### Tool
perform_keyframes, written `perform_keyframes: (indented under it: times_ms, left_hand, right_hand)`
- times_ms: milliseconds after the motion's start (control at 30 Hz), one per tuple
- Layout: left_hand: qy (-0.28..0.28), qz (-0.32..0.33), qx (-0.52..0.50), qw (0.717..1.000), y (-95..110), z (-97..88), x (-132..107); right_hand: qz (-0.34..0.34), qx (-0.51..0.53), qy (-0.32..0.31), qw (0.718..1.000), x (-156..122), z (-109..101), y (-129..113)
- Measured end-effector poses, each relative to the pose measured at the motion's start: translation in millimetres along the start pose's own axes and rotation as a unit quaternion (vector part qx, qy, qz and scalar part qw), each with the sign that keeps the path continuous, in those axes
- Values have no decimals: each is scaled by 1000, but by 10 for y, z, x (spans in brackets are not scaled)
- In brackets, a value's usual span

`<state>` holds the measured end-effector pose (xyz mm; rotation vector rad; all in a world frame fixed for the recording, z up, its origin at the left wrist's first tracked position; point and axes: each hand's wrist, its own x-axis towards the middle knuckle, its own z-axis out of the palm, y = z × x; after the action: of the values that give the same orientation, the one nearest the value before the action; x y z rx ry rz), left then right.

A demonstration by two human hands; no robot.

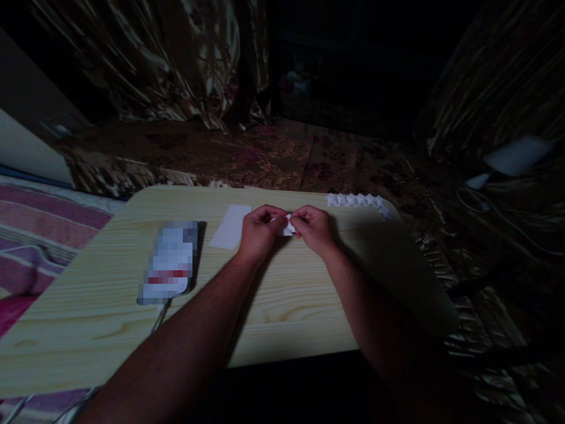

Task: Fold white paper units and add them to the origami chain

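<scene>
Between my two hands is a small piece of white folded paper (286,230), held just over the middle of the wooden table. My left hand (261,231) pinches its left side, thumb and fingers pressed together. On the right side, my right hand (312,227) grips it the same way. The fingers cover much of the paper, so its exact shape is hidden. Just left of my left hand lies a stack of white rectangular paper (230,227). Several small folded white paper pieces (351,200) stand in a row along the table's far right edge.
A phone (170,262), blurred out, lies on the left of the table (291,300) with a cable (159,318) running from its near end. Beyond the far edge are a patterned cloth (273,153) and curtains. At right sits a white object (518,156) with a cord.
</scene>
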<state>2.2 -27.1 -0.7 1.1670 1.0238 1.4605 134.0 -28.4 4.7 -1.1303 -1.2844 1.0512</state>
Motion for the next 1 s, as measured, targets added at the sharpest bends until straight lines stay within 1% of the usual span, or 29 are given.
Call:
perform_keyframes:
  times_ms: [200,367,500,667,733,867,1000]
  left_hand:
    - [5,-1,4,1000,9,7,-5]
    - [-7,5,11,1000,-5,-8,6]
    - [-10,18,24,999,-12,-9,8]
    - [-37,48,48,997,-2,8,-20]
    - [-39,53,56,996,-2,9,-27]
    - [-37,27,52,998,9,2,-26]
    - [-79,-22,-25,996,38,2,-27]
  right_hand:
    - [-3,-8,1,1000,1,-3,2]
    - [-16,-11,7,1000,16,-2,32]
    - [-33,-15,4,999,22,-12,41]
    - [-37,-23,7,999,21,-21,42]
    - [-39,-27,11,999,21,-19,48]
    - [-50,-23,12,998,21,-15,64]
    - [-56,-22,22,998,34,-32,70]
